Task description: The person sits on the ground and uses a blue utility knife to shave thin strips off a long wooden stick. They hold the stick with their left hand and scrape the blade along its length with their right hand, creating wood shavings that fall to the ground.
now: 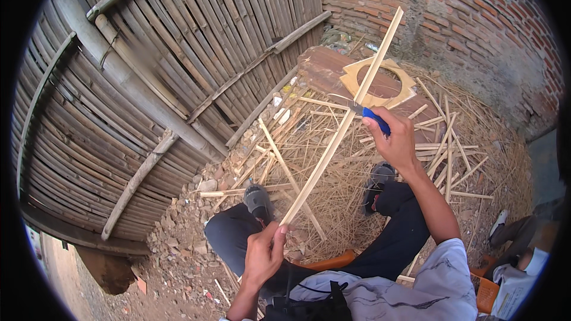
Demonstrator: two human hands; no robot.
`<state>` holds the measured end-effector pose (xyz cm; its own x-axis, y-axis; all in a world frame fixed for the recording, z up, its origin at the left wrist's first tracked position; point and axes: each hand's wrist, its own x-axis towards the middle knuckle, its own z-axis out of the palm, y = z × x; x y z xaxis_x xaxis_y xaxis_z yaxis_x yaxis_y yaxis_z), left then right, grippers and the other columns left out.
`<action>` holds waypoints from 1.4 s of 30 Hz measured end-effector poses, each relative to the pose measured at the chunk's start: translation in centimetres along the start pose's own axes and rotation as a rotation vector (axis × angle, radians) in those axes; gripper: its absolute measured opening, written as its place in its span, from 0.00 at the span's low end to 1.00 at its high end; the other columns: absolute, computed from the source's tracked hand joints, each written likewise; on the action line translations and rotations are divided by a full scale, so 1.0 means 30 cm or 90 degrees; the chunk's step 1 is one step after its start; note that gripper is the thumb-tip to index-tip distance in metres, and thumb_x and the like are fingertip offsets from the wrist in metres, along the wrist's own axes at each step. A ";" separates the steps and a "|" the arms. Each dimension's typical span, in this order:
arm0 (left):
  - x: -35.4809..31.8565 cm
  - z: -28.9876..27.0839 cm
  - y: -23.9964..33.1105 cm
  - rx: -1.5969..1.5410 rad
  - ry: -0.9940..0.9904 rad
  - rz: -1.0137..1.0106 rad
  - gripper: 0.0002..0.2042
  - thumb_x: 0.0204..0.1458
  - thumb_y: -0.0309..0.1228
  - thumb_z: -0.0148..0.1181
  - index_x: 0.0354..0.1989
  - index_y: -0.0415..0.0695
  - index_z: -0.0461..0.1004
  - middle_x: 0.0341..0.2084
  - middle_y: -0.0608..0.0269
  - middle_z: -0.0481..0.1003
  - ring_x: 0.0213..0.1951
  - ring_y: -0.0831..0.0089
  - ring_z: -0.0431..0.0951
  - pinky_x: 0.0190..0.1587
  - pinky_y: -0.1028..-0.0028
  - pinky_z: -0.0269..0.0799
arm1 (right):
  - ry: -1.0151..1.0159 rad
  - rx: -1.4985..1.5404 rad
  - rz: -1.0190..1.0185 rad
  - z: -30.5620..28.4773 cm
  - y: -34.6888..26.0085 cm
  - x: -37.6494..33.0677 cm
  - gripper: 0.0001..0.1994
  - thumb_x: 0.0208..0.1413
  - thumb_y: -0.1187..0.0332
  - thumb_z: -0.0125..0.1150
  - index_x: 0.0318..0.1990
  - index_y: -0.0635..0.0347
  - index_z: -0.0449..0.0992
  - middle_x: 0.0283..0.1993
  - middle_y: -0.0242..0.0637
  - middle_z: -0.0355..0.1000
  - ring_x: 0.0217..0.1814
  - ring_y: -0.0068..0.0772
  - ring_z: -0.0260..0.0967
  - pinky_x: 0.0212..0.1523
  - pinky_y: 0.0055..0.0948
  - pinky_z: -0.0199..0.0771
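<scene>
A long pale bamboo strip [321, 166] slants up and away from my lap toward the brick wall. My left hand [264, 255] is closed around its near end, above my left knee. In my right hand [394, 141] is a knife with a blue handle [378, 121], gripped with the fingers wrapped round it. The knife's blade [356, 107] lies against the strip about midway along its length. A thin curved sliver [338, 97] sticks out to the left beside the blade. The strip's far end rises free, in front of a light wooden panel with a round opening [406, 96].
Bamboo shavings and cut strips [449, 148] cover the ground around my shoes [258, 201]. A brown board [318, 71] lies under the panel. A bamboo fence [148, 53] stands left, a brick wall [470, 30] behind. Another person's leg [514, 235] shows at right.
</scene>
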<state>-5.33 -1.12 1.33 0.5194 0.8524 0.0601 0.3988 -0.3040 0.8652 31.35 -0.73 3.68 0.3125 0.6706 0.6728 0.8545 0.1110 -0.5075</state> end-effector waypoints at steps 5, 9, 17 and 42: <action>-0.039 -0.057 -0.063 0.031 -0.023 -0.015 0.13 0.74 0.29 0.52 0.44 0.36 0.84 0.15 0.69 0.65 0.20 0.82 0.62 0.24 0.74 0.59 | 0.018 -0.060 0.119 -0.037 0.143 0.079 0.18 0.71 0.53 0.65 0.48 0.62 0.86 0.22 0.39 0.75 0.21 0.31 0.70 0.27 0.36 0.67; -0.064 -0.087 -0.100 0.014 -0.028 -0.028 0.14 0.74 0.28 0.52 0.45 0.36 0.85 0.16 0.70 0.64 0.21 0.83 0.60 0.24 0.74 0.57 | 0.091 -0.030 0.152 -0.062 0.221 0.104 0.19 0.71 0.52 0.64 0.50 0.61 0.86 0.21 0.35 0.70 0.22 0.25 0.63 0.27 0.34 0.61; -0.038 -0.100 -0.147 -0.092 0.007 -0.083 0.14 0.75 0.31 0.53 0.51 0.37 0.84 0.18 0.71 0.64 0.22 0.82 0.61 0.26 0.74 0.58 | 0.053 0.023 0.153 -0.027 0.130 0.064 0.18 0.73 0.54 0.61 0.50 0.62 0.83 0.24 0.35 0.71 0.25 0.25 0.64 0.30 0.33 0.63; 0.106 0.093 0.032 -0.222 0.011 0.017 0.14 0.73 0.32 0.58 0.57 0.33 0.81 0.28 0.64 0.77 0.30 0.83 0.71 0.33 0.75 0.68 | -0.178 0.137 -0.225 0.066 -0.276 -0.198 0.17 0.60 0.56 0.76 0.43 0.61 0.83 0.31 0.38 0.81 0.26 0.38 0.82 0.25 0.33 0.79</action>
<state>-1.20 0.10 0.96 0.5117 0.8543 0.0914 0.1010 -0.1655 0.9810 21.60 -4.16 2.83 -0.1288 0.7323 0.6686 0.7735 0.4961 -0.3944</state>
